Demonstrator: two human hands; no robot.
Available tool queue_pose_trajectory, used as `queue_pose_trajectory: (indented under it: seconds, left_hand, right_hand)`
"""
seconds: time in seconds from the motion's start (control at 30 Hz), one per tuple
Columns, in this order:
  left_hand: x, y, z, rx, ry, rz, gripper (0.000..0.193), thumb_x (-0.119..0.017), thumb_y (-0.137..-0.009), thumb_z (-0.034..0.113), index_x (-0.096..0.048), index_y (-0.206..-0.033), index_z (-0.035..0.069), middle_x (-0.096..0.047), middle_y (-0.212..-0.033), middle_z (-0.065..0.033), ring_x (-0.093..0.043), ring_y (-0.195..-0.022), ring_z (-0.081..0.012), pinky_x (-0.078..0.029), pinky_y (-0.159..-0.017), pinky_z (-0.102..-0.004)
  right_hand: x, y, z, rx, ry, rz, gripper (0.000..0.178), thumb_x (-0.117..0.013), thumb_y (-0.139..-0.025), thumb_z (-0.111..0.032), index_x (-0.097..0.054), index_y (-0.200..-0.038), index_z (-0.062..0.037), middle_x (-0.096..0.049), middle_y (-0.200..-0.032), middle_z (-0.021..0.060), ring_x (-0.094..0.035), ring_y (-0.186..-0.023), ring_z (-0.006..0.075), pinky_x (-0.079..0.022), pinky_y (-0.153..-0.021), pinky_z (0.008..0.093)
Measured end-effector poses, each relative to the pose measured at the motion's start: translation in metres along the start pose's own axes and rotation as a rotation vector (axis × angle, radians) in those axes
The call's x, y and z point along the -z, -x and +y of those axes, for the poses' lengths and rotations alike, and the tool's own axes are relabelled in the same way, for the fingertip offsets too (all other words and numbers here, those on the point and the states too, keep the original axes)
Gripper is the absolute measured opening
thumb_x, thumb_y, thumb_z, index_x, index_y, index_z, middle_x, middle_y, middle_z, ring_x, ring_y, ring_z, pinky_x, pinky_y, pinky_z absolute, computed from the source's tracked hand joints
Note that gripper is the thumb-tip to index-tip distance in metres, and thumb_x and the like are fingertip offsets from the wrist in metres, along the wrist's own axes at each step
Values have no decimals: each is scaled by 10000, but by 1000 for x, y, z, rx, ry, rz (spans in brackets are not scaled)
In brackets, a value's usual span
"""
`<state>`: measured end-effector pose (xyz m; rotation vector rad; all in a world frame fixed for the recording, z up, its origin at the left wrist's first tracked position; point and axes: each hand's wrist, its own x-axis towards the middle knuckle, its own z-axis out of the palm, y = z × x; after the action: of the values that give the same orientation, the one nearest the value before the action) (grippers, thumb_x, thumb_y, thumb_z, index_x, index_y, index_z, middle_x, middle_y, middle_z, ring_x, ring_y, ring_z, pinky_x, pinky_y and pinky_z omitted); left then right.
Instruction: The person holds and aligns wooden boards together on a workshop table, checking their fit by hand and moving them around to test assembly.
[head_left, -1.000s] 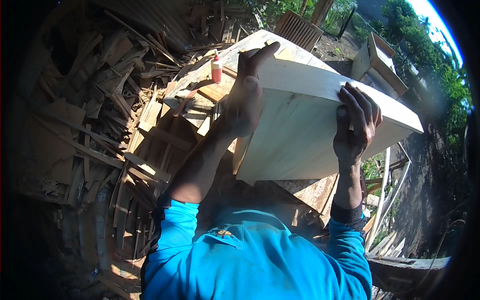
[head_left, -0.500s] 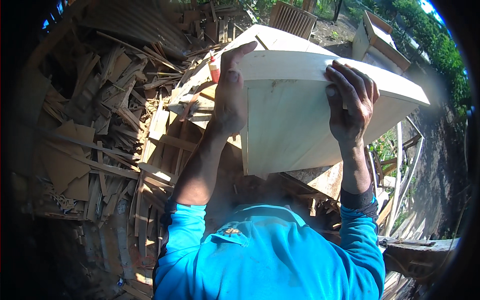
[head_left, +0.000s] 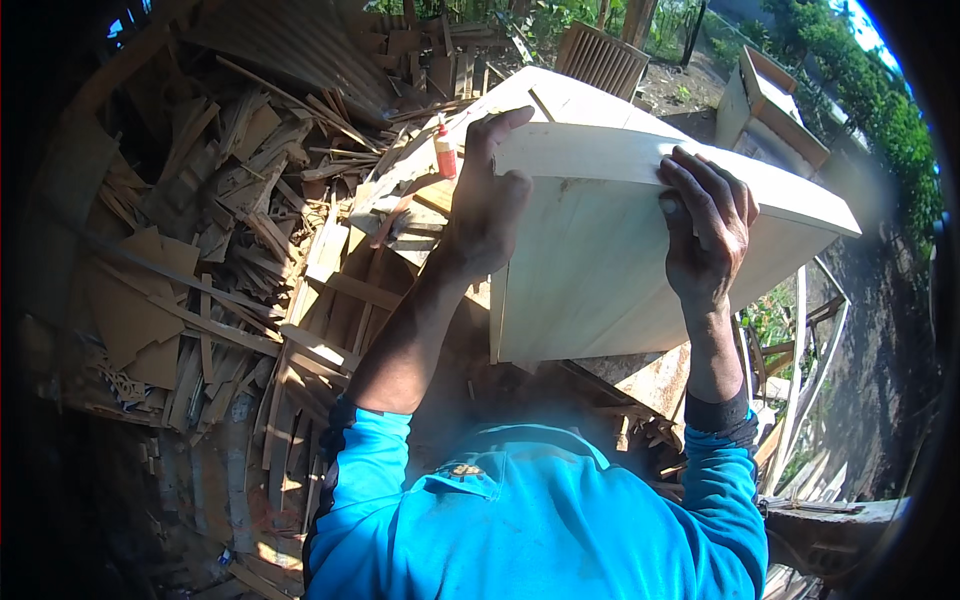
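Note:
A pale wooden box-like piece (head_left: 590,270) is tilted up in front of me, its smooth broad face toward me and a narrow strip along its upper edge. My left hand (head_left: 485,220) grips its left corner, the thumb bent against the near side and a finger reaching over the top. Along the upper edge, right of the middle, my right hand (head_left: 708,235) lays its fingers over the strip with the thumb on the near face. The underside and far side of the piece are hidden.
Behind the piece lies a pale work surface (head_left: 570,95), with a red glue-type bottle (head_left: 445,155) at its left. Scrap wood (head_left: 235,190) is heaped on the left. A slatted wooden panel (head_left: 602,60) and a wooden cabinet (head_left: 770,110) stand at the back. Thin strips (head_left: 798,350) lean at right.
My left hand has shifted slightly right and down, its thumb now bent in against the piece. The left end of the piece sits a little lower in view. My right hand keeps its hold.

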<state>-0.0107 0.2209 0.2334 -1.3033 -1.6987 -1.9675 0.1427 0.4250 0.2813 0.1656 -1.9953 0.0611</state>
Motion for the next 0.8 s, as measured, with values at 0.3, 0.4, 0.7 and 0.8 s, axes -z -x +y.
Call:
queue_pose_trajectory:
  seconds: [0.3, 0.4, 0.7, 0.8]
  left_hand:
    - [3, 5, 9, -13, 22, -68, 562, -734, -931, 211, -426, -1345, -11, -472, -1218, -200, -504, -1158, -334, -414, -1030, -444]
    - [1, 6, 10, 13, 60, -65, 567, -734, -933, 234, -431, -1342, -16, -471, -1221, -206, -504, -1152, -339, -414, -1022, -447]
    - [6, 5, 25, -153, -185, -62, 850, -731, -953, 347, -272, -1549, -48, -437, -1384, -288, -478, -1242, -453, -381, -1083, -518]
    - [5, 6, 23, -184, -184, -38, 1065, -735, -944, 401, -40, -1619, -39, -404, -1426, -327, -430, -1303, -505, -337, -1125, -552]
  right_hand:
    - [30, -35, 12, 140, -61, -277, 288, -816, -797, -123, -753, -1077, -114, -735, -1148, 51, -637, -1211, 297, -422, -1087, 474]
    - [38, -66, 24, 293, -145, -524, 241, -819, -795, -144, -745, -1022, -112, -700, -1230, 53, -587, -1291, 313, -382, -1158, 523]
    - [27, -91, 24, 305, -238, -917, 712, -798, -801, -175, -582, -1478, -220, -530, -1501, 169, -528, -1337, 416, -408, -1127, 522]
    - [26, -91, 25, 298, -265, -936, 757, -786, -779, -141, -572, -1501, -222, -534, -1487, 189, -523, -1336, 424, -389, -1142, 524]
